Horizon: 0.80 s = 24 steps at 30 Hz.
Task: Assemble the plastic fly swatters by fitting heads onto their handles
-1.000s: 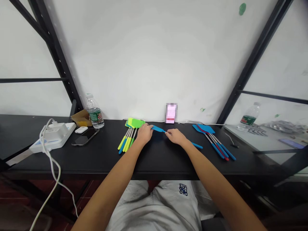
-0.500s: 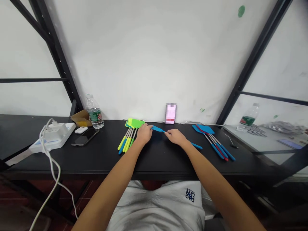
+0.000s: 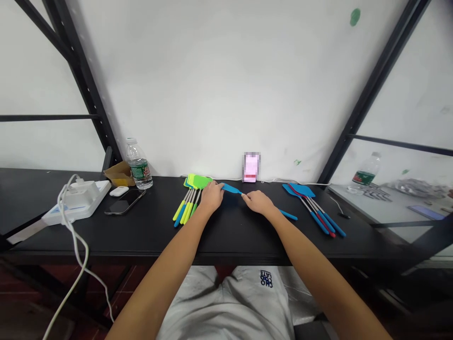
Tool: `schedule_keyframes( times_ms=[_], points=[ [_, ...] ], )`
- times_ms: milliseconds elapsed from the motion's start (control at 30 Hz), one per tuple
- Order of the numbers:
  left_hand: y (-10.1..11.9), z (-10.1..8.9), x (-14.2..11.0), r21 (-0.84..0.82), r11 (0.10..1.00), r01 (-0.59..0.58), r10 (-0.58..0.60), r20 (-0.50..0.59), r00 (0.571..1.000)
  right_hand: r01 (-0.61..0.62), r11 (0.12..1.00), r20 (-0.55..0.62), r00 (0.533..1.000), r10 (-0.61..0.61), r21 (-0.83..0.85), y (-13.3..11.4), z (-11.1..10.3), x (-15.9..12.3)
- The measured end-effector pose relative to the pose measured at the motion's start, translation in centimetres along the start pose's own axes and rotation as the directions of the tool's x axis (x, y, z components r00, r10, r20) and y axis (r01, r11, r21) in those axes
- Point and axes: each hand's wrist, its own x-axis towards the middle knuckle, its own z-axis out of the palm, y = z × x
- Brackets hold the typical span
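A blue fly swatter (image 3: 231, 188) is stretched between my two hands above the black desk. My left hand (image 3: 212, 194) is closed around the end of its flat head. Gripping it where the head narrows into the shaft is my right hand (image 3: 259, 201). The shaft runs behind my right wrist, and its blue handle (image 3: 288, 215) comes out beyond. Beside my left hand lies a fanned stack of green, yellow and blue fly swatters (image 3: 203, 181), handles toward me. Farther right rests another group of fly swatters (image 3: 307, 190), blue with a red one among them.
At the left are a water bottle (image 3: 140, 167), a cardboard box (image 3: 120, 173), a white earphone case (image 3: 119, 191), a dark phone (image 3: 125, 202) and a power strip (image 3: 79, 203) with white cables. A lit phone (image 3: 251, 167) leans against the wall. A black cable end (image 3: 344, 215) lies right.
Both hands keep their hold on the blue fly swatter and have hardly moved. My legs in the light trousers have shifted a little to the left.
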Motion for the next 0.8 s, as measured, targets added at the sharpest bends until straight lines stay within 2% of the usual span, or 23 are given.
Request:
schedule_keyframes(
  times_ms=[400, 633, 800],
  points=[
    [0.1, -0.8, -0.2, 0.0, 1.0, 0.013, -0.013, 0.03, 0.999, -0.036, 0.997, 0.03, 0.999, 0.037, -0.063, -0.4, 0.0, 0.0],
    [-0.2, -0.5, 0.2, -0.015, 1.0, 0.015, -0.015, 0.015, 1.0, -0.064, 0.996, 0.024, 0.998, 0.066, -0.055, -0.2, 0.2, 0.2],
    [-1.0, -0.7, 0.5, -0.032, 0.993, 0.11, -0.112, -0.046, 0.993, -0.149, 0.988, 0.025, 0.988, 0.15, -0.039, 0.7, 0.1, 0.4]
  ],
)
